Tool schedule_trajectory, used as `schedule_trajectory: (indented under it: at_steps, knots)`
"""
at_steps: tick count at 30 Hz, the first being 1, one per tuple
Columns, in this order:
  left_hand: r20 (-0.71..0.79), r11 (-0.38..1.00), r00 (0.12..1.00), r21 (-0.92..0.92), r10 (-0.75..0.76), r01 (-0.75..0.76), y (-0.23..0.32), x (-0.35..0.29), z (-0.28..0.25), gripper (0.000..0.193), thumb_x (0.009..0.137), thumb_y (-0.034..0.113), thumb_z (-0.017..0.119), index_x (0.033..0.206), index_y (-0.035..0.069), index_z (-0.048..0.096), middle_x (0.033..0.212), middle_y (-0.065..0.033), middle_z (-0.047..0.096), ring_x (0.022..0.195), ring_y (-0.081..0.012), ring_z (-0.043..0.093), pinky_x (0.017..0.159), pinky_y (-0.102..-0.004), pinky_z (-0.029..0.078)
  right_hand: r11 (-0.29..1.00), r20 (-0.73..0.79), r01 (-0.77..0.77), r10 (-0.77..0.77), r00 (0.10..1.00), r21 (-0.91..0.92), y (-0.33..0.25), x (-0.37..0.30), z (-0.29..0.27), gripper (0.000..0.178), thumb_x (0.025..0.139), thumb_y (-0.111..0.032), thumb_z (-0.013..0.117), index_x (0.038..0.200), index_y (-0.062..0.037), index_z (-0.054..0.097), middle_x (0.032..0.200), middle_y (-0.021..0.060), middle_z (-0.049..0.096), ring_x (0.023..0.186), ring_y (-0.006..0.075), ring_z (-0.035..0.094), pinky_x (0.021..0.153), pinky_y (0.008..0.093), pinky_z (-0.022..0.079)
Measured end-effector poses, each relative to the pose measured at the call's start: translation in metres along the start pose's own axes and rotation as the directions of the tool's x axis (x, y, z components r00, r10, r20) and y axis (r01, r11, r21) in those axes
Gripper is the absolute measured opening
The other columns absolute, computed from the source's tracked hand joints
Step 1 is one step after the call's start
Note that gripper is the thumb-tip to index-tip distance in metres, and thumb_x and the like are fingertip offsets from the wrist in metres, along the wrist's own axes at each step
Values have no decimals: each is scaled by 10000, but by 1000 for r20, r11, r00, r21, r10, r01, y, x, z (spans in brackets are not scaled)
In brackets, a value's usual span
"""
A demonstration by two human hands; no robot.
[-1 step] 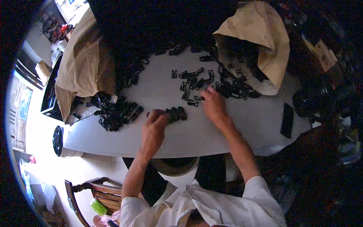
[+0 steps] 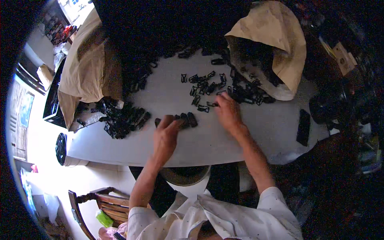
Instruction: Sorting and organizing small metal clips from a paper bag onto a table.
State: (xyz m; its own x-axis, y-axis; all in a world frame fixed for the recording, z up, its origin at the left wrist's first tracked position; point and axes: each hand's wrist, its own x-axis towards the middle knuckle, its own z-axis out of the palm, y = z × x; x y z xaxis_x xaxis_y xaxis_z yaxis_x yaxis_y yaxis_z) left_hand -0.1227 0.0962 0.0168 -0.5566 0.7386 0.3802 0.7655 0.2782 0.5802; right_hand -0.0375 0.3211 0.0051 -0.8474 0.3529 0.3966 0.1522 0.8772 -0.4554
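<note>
My left hand (image 2: 165, 134) is closed at the left end of a short row of dark blocky pieces (image 2: 188, 120), its fingers curled over a dark piece that they largely hide. Farther right, my right hand (image 2: 229, 111) pinches a small black frame-shaped part (image 2: 215, 104) at its fingertips. Several similar small black parts (image 2: 195, 90), some with openings through them, lie scattered beyond that hand. A denser heap of them (image 2: 246, 94) spreads from the mouth of the right paper bag (image 2: 294, 48).
At the left, another brown paper bag (image 2: 82, 76) stands by a large pile of black parts (image 2: 125, 120). A flat black rectangular object (image 2: 303, 127) lies on the white table (image 2: 216, 148) at right. Below the table's left side is a wooden chair (image 2: 114, 204).
My left hand has shifted slightly to the right, closer over the row of dark pieces. My right hand has barely moved at the scattered parts.
</note>
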Motion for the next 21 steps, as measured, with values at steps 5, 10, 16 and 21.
schedule_trajectory:
  at_steps: [5,10,16,21]
  knots:
    - [-24,984,999,-174,40,-43,27,20,29,267,728,-55,565,982,26,587,883,-166,533,765,-350,564,646,-357,465,981,2,-152,153,988,124,9,-23,-17,225,696,21,640,887,-8,524,845,141,537,790,308,569,660,387,455]
    - [271,634,913,-658,-305,407,45,33,64,278,728,-19,613,1001,7,568,890,-169,577,743,-276,583,637,-321,466,959,34,3,-14,999,283,-1,-51,-35,252,692,53,630,918,-4,537,871,132,545,805,296,570,687,373,460]
    - [202,869,957,-411,-211,278,52,30,80,251,707,20,645,947,-1,574,883,-156,613,791,-280,591,678,-349,471,939,107,99,-142,984,329,21,-51,-39,247,700,43,626,929,0,545,946,128,548,837,303,567,674,363,471]
    - [73,978,996,-206,56,-40,44,25,93,247,675,29,644,911,6,576,886,-148,590,828,-350,543,737,-400,434,983,-140,-108,87,986,-149,54,-10,-29,194,721,-23,610,909,-21,562,917,138,517,815,329,553,617,385,466]
